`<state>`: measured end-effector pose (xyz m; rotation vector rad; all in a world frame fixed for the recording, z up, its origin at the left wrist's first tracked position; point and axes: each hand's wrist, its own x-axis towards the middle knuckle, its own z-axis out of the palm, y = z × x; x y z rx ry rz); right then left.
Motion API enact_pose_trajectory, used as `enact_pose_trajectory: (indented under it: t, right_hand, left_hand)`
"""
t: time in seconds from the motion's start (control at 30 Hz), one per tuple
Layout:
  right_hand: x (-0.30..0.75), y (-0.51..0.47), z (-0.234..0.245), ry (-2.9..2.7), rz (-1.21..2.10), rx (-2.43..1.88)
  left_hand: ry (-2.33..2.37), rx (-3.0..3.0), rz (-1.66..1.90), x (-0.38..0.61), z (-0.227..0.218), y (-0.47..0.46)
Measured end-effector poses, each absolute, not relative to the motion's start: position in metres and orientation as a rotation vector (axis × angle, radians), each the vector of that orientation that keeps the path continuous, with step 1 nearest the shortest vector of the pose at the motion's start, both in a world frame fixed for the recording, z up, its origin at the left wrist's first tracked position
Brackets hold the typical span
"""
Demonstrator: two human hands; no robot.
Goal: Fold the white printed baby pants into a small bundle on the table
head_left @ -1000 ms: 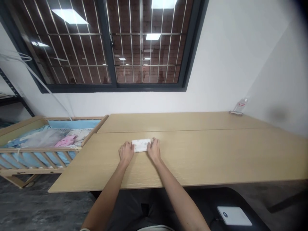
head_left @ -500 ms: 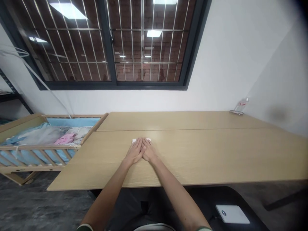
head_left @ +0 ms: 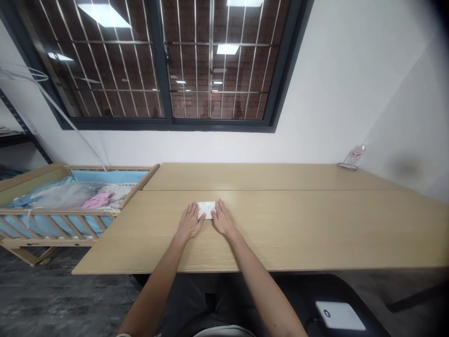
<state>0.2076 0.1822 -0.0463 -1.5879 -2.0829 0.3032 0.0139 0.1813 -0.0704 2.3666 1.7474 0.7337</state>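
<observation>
White cloth [head_left: 206,209], folded down to a small flat packet, sits on the desk [head_left: 315,224] near the middle seam, a bit left of centre. Left to right:

- Far left, off the desk: wooden crib [head_left: 52,220] with blue lining and a pile of pale and pink clothes [head_left: 94,200] inside.
- My left hand [head_left: 190,221]: flat, palm down, fingers spread out on the desk, tips touching the packet's left edge. No grip, just pressing.
- The cloth between both hands, lying flat, edges look squared.
- My right hand [head_left: 222,219]: also flat and spread, fingers against the packet's right edge. Nothing held.
- Far right, against the wall: clear bottle [head_left: 351,157] lying on the desk, well apart.
- Near right, below the desk edge: white device [head_left: 339,315] on a dark seat.

Status, my read: folding of this piece looks about done, I'm at the flatten-and-tidy stage. The crib pile looks unfolded.
</observation>
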Motion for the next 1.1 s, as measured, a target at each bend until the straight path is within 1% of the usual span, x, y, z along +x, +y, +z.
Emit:
enact_pose_trajectory:
  t: [0.1,0.23,0.33,0.43,0.63,0.87,1.0,1.1]
  right_hand:
    - [0.212,0.183,-0.047,-2.016,0.353,-1.513]
    - [0.221,0.183,-0.048,-1.919,0.34,-1.308]
    - [0.229,0.183,-0.052,-1.931,0.41,-1.195]
    - [0.233,0.186,-0.057,-1.995,0.465,-1.198]
    - [0.231,0.192,-0.061,-2.044,0.344,-1.202]
    - [0.226,0.178,-0.042,-1.954,0.206,-1.291]
    - [0.221,0.172,-0.03,-1.737,0.258,-1.267]
    - [0.218,0.179,-0.018,-1.611,0.389,-1.196]
  left_hand:
    - [1.73,2.387,0.775,0.012,-0.065,0.18]
    - [1.675,2.412,0.791,0.01,-0.06,0.177]
    - [1.65,2.413,0.782,0.01,-0.061,0.175]
    - [1.647,2.404,0.793,0.011,-0.062,0.175]
    - [1.637,2.378,0.856,0.012,-0.062,0.178]
    - [1.574,2.298,0.991,0.011,-0.058,0.176]
    - [1.515,2.213,1.104,0.01,-0.048,0.173]
    - [1.514,2.094,1.202,0.012,-0.039,0.17]
